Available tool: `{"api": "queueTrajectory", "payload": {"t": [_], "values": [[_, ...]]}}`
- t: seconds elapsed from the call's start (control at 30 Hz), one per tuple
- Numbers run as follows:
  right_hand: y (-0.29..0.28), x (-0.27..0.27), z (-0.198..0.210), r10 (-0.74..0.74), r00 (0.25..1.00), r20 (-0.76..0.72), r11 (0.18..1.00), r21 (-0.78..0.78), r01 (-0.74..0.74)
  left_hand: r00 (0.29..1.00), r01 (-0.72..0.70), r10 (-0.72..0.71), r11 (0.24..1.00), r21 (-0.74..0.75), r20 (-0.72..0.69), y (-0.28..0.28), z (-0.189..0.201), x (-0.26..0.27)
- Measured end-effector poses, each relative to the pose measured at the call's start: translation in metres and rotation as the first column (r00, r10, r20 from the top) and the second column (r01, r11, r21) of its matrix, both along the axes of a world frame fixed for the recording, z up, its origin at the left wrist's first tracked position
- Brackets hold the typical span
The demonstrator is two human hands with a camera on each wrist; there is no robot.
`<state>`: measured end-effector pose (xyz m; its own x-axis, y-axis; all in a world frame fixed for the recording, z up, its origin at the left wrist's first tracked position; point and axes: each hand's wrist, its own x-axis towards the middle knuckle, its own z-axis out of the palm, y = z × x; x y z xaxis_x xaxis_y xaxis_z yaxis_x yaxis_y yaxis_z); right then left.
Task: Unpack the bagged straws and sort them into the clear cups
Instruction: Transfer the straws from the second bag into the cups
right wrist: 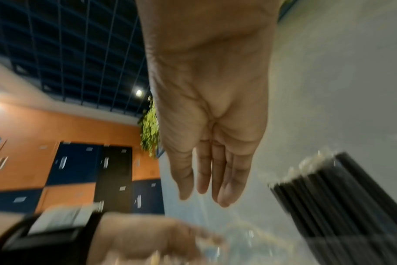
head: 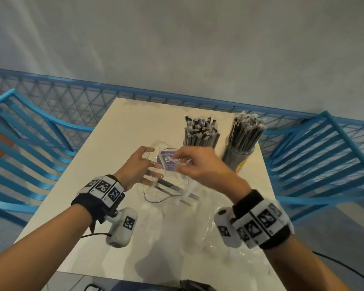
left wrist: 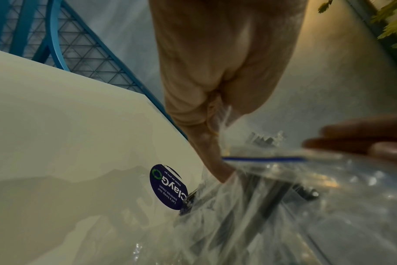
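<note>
Above the white table [head: 93,164] both hands hold up a clear zip bag [head: 172,177] with a purple label. A few dark straws [head: 166,185] lie in its lower part. My left hand [head: 153,164] pinches the bag's left rim, shown close in the left wrist view [left wrist: 218,139] beside the blue zip strip [left wrist: 261,158]. My right hand [head: 177,159] pinches the rim opposite; its fingers [right wrist: 206,179] look blurred in the right wrist view. Behind stand two clear cups [head: 200,141] [head: 239,158], both full of wrapped black straws [head: 201,129].
Crumpled clear film [head: 208,227] lies on the table's near right part, with a couple of straws [head: 192,196] beside it. A round dark-blue sticker [left wrist: 168,186] is on the tabletop. Blue slatted chairs [head: 29,143] [head: 324,154] flank the table; a blue mesh fence [head: 72,97] runs behind.
</note>
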<state>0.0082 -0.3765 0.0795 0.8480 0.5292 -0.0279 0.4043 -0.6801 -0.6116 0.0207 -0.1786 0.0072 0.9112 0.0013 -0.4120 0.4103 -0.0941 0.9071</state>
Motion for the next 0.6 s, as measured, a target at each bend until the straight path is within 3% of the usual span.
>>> {"api": "queueTrajectory", "payload": {"t": [0.17, 0.3, 0.47, 0.6], "values": [[0.037, -0.001, -0.043, 0.081, 0.985, -0.153, 0.972, -0.205, -0.112, 1.000, -0.005, 0.006, 1.000, -0.004, 0.024, 0.003, 0.002, -0.004], [0.049, 0.002, -0.064, 0.085, 0.995, -0.050, 0.919, -0.382, -0.098, 0.999, -0.030, 0.031, 0.999, -0.023, 0.029, 0.006, 0.004, -0.008], [0.050, 0.002, -0.078, 0.076, 0.997, -0.021, 0.935, -0.346, -0.078, 0.998, -0.059, 0.061, 0.997, -0.043, 0.032, 0.010, 0.003, -0.012], [0.045, 0.006, -0.070, 0.062, 0.998, 0.015, 0.979, -0.198, -0.058, 0.997, -0.077, 0.079, 0.996, -0.047, 0.028, 0.013, 0.002, -0.013]]}}
